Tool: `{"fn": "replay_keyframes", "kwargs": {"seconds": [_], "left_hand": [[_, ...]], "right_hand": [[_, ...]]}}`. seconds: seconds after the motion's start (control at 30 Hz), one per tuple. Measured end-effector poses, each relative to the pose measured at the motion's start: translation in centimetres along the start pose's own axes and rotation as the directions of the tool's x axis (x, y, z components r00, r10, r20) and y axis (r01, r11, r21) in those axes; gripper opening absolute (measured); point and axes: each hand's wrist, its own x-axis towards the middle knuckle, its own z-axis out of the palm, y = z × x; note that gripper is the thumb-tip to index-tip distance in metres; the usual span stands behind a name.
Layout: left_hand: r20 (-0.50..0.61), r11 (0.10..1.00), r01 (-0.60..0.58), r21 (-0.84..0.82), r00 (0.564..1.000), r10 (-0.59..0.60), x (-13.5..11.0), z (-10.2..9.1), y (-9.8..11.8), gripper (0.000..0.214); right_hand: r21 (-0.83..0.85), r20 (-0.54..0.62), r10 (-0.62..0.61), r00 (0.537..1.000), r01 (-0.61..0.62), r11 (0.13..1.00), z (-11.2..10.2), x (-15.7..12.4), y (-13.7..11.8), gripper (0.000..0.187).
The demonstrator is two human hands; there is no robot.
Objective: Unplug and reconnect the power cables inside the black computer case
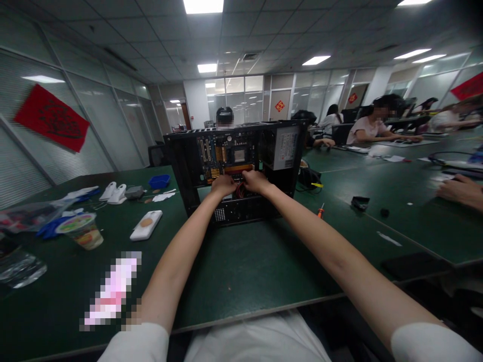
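Observation:
A black computer case (247, 213) with its side off stands on the green table in front of me. Inside it are a motherboard (215, 157) with a square metallic block, orange slots and, at upper right, a silver power supply (284, 151). Both my hands reach into the lower middle of the case. My left hand (225, 186) has its fingers curled beside a bundle of red wires (240, 190). Close by on the right, my right hand (256, 182) is closed just below an orange slot. What either hand's fingertips grip is hidden.
An orange screwdriver (320, 211) lies right of the case. On the left are a white power bank (146, 225), a plastic cup (83, 231), a blue tray (159, 181) and a water bottle (20, 266). At right, another person's hand (461, 192) rests on the table.

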Motion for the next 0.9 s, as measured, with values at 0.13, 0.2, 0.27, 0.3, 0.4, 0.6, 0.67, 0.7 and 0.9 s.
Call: {"fn": "replay_keyframes", "kwargs": {"seconds": [0.13, 0.2, 0.27, 0.3, 0.4, 0.6, 0.67, 0.7, 0.9], "left_hand": [[-0.006, 1.0, -0.013, 0.001, 1.0, 0.013, 0.12, 0.17, -0.08, 0.043], [-0.009, 1.0, -0.022, 0.002, 1.0, 0.022, 0.13, 0.21, -0.09, 0.044], [-0.01, 1.0, -0.029, 0.0, 1.0, 0.029, 0.1, 0.22, -0.07, 0.044], [-0.01, 1.0, -0.03, 0.0, 0.999, 0.03, 0.07, 0.21, -0.05, 0.043], [-0.01, 1.0, -0.027, 0.007, 1.0, 0.027, -0.04, 0.11, 0.0, 0.043], [-0.027, 0.999, -0.031, 0.038, 0.999, 0.032, -0.18, -0.06, 0.13, 0.053], [-0.029, 0.998, -0.032, 0.051, 0.999, 0.033, -0.19, -0.03, 0.25, 0.049], [-0.031, 0.998, -0.03, 0.057, 0.999, 0.031, -0.19, -0.01, 0.33, 0.048], [-0.024, 0.997, -0.013, 0.082, 1.0, 0.015, -0.16, -0.06, 0.73, 0.045]], "right_hand": [[-0.033, 0.022, -0.014, 1.0, 0.015, 0.999, -0.19, 0.08, -0.04, 0.034], [-0.045, 0.031, -0.017, 0.999, 0.018, 0.999, -0.27, 0.09, -0.05, 0.034], [-0.053, 0.033, -0.018, 0.999, 0.019, 0.998, -0.33, 0.06, -0.07, 0.035], [-0.056, 0.031, -0.017, 0.999, 0.018, 0.998, -0.35, 0.03, -0.08, 0.035], [-0.058, 0.024, -0.008, 1.0, 0.009, 0.998, -0.39, -0.08, -0.14, 0.036], [-0.041, 0.012, 0.01, 1.0, -0.01, 0.999, -0.45, -0.27, -0.16, 0.034], [-0.032, 0.009, 0.018, 1.0, -0.018, 0.999, -0.42, -0.31, -0.13, 0.033], [-0.027, 0.008, 0.023, 1.0, -0.022, 0.999, -0.4, -0.33, -0.11, 0.032], [0.014, 0.015, 0.05, 0.999, -0.05, 0.999, -0.26, -0.45, -0.1, 0.032]]}}
